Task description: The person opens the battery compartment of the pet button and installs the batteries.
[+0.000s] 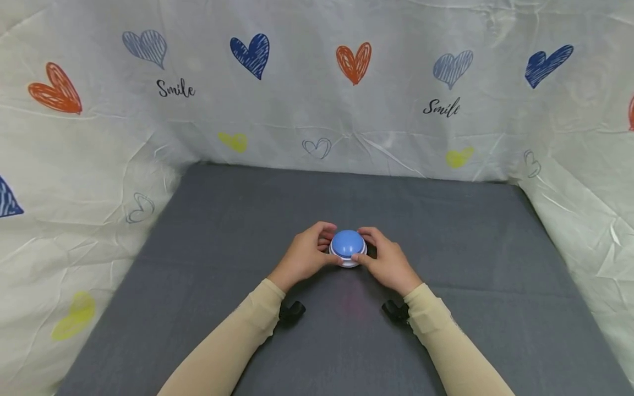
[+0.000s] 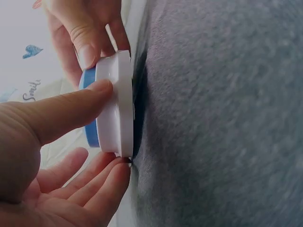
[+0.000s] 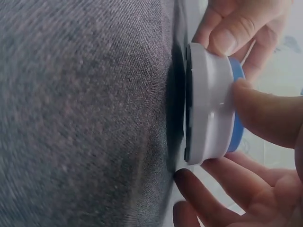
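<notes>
Between both hands is a round push button with a blue domed top (image 1: 347, 243) and a white base (image 2: 113, 104). My left hand (image 1: 308, 250) holds it from the left, its thumb on the near side of the white base and its fingers round the far side. From the right, my right hand (image 1: 388, 258) grips it, with the thumb (image 3: 265, 113) at the edge of the blue top and the fingers (image 3: 236, 184) behind. In the right wrist view the base's underside edge stands slightly off the cloth, with a dark shadow beneath.
A dark grey cloth (image 1: 238, 220) covers the table. White sheeting (image 1: 297, 104) printed with hearts and "Smile" hangs behind and at both sides. Black wrist mounts (image 1: 292, 312) show at both cream sleeves (image 1: 233, 330).
</notes>
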Demonstrator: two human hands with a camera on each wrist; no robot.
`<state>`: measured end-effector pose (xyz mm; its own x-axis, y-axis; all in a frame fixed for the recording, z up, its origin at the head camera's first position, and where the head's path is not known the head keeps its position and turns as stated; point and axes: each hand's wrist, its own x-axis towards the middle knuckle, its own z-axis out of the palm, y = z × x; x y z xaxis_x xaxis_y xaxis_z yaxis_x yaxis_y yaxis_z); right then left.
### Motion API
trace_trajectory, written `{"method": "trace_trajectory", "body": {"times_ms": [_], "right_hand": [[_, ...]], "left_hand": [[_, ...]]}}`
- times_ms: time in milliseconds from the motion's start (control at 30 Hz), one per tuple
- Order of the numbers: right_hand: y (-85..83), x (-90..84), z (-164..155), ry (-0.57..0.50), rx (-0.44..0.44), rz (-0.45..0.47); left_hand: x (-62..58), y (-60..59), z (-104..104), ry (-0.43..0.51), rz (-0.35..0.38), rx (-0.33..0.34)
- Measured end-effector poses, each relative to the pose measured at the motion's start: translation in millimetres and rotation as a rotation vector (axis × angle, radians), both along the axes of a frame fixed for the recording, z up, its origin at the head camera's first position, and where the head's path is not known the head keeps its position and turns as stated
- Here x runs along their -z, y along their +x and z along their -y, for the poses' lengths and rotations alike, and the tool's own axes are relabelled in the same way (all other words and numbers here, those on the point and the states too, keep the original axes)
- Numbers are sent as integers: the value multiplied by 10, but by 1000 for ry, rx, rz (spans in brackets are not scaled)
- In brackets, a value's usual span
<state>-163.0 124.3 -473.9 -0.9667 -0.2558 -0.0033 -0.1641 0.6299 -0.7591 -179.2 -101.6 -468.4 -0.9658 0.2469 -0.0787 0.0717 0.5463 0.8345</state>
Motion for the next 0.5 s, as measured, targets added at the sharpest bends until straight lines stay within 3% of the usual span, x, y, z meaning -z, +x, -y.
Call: {"method": "trace_trajectory", "body": {"times_ms": [200, 333, 500], "right_hand": [[-9, 65, 96, 74, -6, 7], [42, 133, 146, 106, -17, -10], [186, 201, 21, 176, 6, -39]], "left_hand": [[72, 31, 13, -85, -88, 0], [108, 66, 32, -113, -83, -6], [159, 103, 99, -178, -83, 35]]}}
